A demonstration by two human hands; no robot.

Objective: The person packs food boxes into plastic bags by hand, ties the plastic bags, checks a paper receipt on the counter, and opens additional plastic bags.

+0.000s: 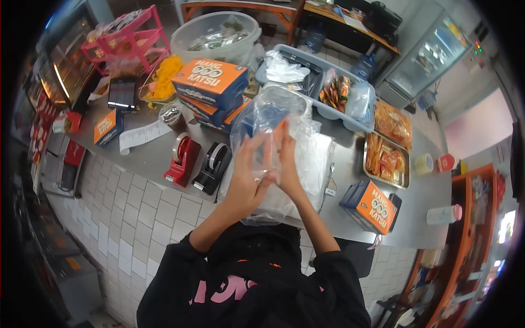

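Observation:
A clear plastic bag [261, 105] is up in front of me, over the steel table. Through the film I see orange and blue, like the printed boxes nearby, but the outline is blurred. My left hand [246, 172] grips the bag's near side, with its thumb toward the right hand. On the other side, my right hand [287, 162] holds the film, its fingers pointing up along the orange part. Beneath the hands lies a stack of clear plastic bags [311, 175].
Left stand a red tape dispenser [182, 158], a black tape dispenser [212, 168], a lidded cup [173, 117] and stacked orange-and-blue boxes [210, 82]. Right are another box [372, 208] and a metal tray [387, 164] of packets. Behind is a blue-grey bin [328, 112].

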